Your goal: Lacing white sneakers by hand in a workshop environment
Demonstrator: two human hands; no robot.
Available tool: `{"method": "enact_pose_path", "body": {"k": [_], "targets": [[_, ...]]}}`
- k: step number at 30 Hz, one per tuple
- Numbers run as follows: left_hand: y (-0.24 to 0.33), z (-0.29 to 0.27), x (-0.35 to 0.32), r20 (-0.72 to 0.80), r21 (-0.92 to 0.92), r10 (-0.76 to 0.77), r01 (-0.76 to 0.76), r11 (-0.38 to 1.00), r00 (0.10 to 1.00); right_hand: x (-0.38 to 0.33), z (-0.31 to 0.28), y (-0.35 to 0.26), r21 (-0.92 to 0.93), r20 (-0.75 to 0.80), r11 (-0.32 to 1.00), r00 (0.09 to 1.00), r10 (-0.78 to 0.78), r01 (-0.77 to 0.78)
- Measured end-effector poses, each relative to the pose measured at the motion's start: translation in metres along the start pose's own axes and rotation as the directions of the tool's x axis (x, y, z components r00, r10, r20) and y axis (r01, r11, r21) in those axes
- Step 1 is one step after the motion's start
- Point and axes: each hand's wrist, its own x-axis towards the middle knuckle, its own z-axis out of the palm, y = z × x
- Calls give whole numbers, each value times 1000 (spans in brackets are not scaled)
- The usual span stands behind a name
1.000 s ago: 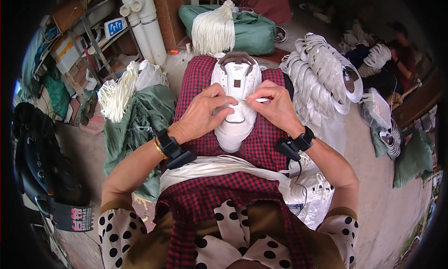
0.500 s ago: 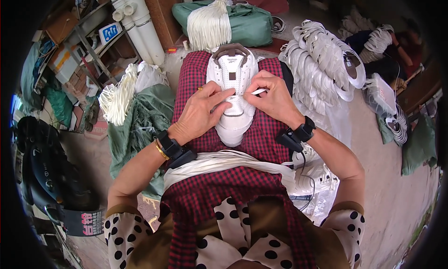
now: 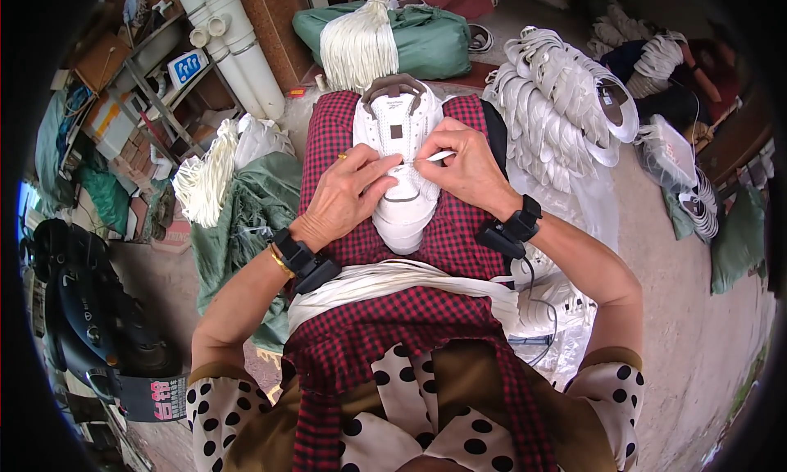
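Note:
A white sneaker lies on my lap, toe toward me, its tongue upright and its brown-lined collar away from me. My left hand holds the shoe at its left side, index finger and thumb resting on the front of the upper. My right hand pinches a white shoelace over the lower eyelets, close to the left fingertips. The lace's flat end sticks out by the right fingers; the rest of it is mostly hidden by my hands. Across my lap runs a bundle of white laces.
A thick hank of white laces lies on a green sack ahead. At right stand stacked white shoe parts. Another lace bundle hangs over green cloth at left. A person's arm shows far right.
The right hand has shifted slightly left, bringing its pinched lace closer to the left fingertips. The left hand stays on the shoe. The whole view has turned slightly.

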Motion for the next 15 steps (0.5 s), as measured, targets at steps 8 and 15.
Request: {"method": "enact_pose_path", "body": {"k": [8,15], "targets": [[-4,4,-3,-42,6,10,-10,1000,999,0,0,0,-11,18,999,999,-38,38],[-4,4,-1,-20,8,-11,11,1000,1000,6,5,-1,-11,3,997,998,-70,70]]}}
